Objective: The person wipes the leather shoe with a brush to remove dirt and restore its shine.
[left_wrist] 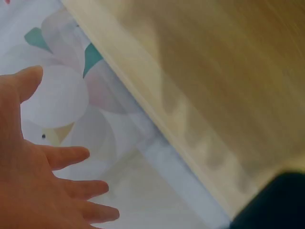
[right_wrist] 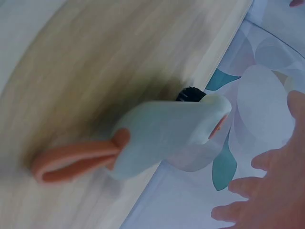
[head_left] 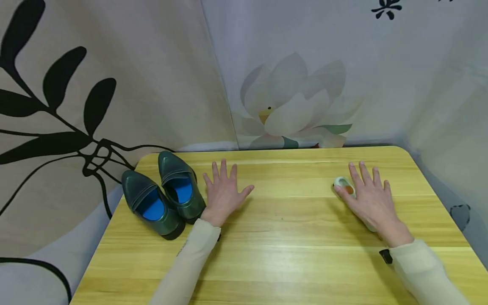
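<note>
A pair of dark green shoes stands at the table's left end, the left shoe (head_left: pixel 135 184) and the right shoe (head_left: pixel 170 165) side by side with blue insoles. My left hand (head_left: pixel 222 192) is spread just right of them, palm down, holding nothing. Under my spread right hand (head_left: pixel 369 203) lies a pale green brush (right_wrist: pixel 162 136), largely hidden by it in the head view. The right wrist view gives its orange loop (right_wrist: pixel 76 160) and dark bristles (right_wrist: pixel 191 94). Nothing is gripped by the right hand.
Both hands are over a light wooden table (head_left: pixel 282 245) with rounded far corners. Directly behind its far edge hangs a pale curtain (head_left: pixel 160 84) printed with dark leaves and a large flower. It also borders the table's left and right sides.
</note>
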A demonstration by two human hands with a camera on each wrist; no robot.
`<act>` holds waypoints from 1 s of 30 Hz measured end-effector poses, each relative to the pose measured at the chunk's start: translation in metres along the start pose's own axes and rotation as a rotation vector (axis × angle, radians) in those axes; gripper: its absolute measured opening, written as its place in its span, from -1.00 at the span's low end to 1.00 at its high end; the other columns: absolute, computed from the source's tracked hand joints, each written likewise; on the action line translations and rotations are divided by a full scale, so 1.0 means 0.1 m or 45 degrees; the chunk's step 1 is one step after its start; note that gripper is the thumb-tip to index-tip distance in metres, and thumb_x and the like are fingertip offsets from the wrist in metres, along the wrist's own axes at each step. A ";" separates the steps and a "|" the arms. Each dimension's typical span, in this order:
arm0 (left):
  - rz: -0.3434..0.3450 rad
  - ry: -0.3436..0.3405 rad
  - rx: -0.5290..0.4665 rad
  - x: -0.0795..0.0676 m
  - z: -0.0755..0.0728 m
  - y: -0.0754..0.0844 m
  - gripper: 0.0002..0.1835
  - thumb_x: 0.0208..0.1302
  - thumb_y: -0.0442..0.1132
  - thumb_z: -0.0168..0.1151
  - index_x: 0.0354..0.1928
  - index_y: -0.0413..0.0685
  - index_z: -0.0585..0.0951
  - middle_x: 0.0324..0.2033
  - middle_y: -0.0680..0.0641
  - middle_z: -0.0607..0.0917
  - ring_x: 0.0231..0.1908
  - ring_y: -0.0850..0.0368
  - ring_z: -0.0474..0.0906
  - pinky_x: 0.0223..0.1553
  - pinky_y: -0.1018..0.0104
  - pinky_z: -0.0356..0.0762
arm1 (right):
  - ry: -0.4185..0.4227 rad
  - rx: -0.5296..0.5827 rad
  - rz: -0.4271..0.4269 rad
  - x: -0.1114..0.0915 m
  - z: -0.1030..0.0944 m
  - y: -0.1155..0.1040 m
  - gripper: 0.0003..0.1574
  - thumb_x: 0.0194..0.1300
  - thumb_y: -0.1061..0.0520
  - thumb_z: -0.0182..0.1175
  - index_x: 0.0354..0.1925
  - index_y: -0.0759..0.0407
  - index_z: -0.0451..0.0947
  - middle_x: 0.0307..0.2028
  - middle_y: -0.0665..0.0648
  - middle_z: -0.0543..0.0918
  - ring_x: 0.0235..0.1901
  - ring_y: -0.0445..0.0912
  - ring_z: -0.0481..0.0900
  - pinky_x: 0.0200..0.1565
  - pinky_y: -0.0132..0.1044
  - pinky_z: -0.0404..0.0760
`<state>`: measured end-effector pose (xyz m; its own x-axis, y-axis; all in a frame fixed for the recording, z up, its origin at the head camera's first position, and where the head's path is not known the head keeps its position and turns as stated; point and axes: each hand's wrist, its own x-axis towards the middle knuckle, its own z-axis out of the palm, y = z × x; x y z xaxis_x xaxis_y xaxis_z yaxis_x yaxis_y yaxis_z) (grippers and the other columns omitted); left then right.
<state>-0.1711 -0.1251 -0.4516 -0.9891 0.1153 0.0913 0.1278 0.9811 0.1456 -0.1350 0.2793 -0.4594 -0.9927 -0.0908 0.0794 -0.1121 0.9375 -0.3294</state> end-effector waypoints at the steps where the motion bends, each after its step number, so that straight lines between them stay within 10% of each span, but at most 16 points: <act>1: 0.000 0.017 0.003 -0.01 -0.03 -0.03 -0.02 0.34 0.47 0.12 0.56 -0.09 0.32 0.57 -0.37 0.08 0.55 -0.48 -0.15 0.37 -0.56 -0.12 | 0.002 0.005 -0.003 -0.01 0.00 -0.01 0.15 0.50 -0.50 -0.09 0.68 0.07 -0.20 0.62 0.40 -0.17 0.51 0.55 -0.25 0.25 0.65 -0.17; 17: -0.254 0.294 0.008 -0.32 -0.41 -0.79 -0.25 0.34 0.12 0.35 0.22 -0.48 0.52 0.39 -0.56 0.28 0.46 -0.59 0.01 0.29 -0.61 0.03 | -0.002 0.037 -0.032 -0.06 0.06 -0.06 0.12 0.52 -0.48 -0.10 0.68 0.09 -0.19 0.62 0.39 -0.17 0.54 0.50 -0.30 0.27 0.64 -0.16; 30: -0.196 0.274 -0.018 -0.37 -0.31 -0.83 -0.60 0.43 -0.24 0.26 -0.01 -0.60 0.61 0.32 -0.55 0.37 0.44 -0.56 0.11 0.29 -0.52 0.18 | 0.011 0.052 -0.025 -0.07 0.08 -0.07 0.13 0.52 -0.48 -0.08 0.68 0.09 -0.17 0.63 0.37 -0.17 0.53 0.52 -0.24 0.28 0.63 -0.16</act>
<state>-0.1429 -0.2156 -0.4366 -0.9591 -0.0721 0.2738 -0.0202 0.9820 0.1878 -0.1273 0.2709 -0.4652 -0.9899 -0.1062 0.0942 -0.1336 0.9210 -0.3658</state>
